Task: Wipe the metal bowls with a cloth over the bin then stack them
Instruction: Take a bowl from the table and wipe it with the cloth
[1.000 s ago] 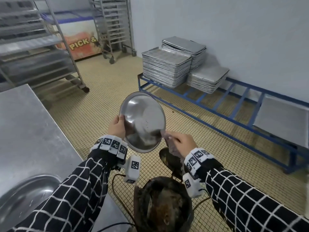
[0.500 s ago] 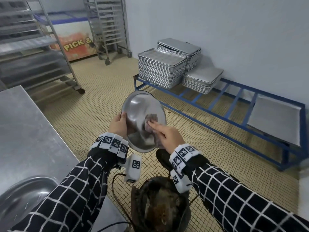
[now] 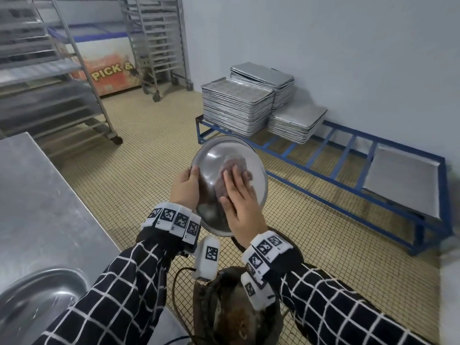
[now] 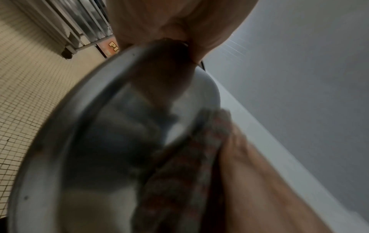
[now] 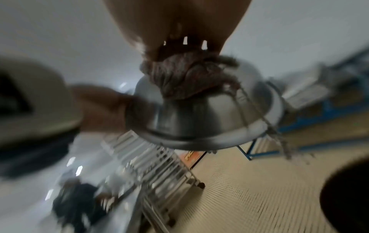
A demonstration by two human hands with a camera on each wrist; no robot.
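My left hand [image 3: 185,188] grips the left rim of a metal bowl [image 3: 211,158] and holds it tilted in the air, its rounded outer side toward me. My right hand [image 3: 240,197] lies flat on that side, fingers straight, pressing a brownish cloth [image 3: 235,161] against it. The right wrist view shows the cloth [image 5: 185,75] bunched on the bowl's [image 5: 209,113] domed base. In the left wrist view the bowl [image 4: 99,157] fills the frame, with the cloth [image 4: 179,181] at its edge. The dark bin [image 3: 199,295] stands on the floor just below my hands.
A steel table [image 3: 37,195] runs along my left, with another metal bowl [image 3: 37,295] at its near corner. Stacked baking trays [image 3: 236,105] sit on a low blue rack [image 3: 348,170] to the right. A wheeled tray rack [image 3: 62,95] stands behind the table.
My right hand has moved with the cloth from the bowl's lower right rim up onto its middle and now lies flat there. The left hand keeps its grip.
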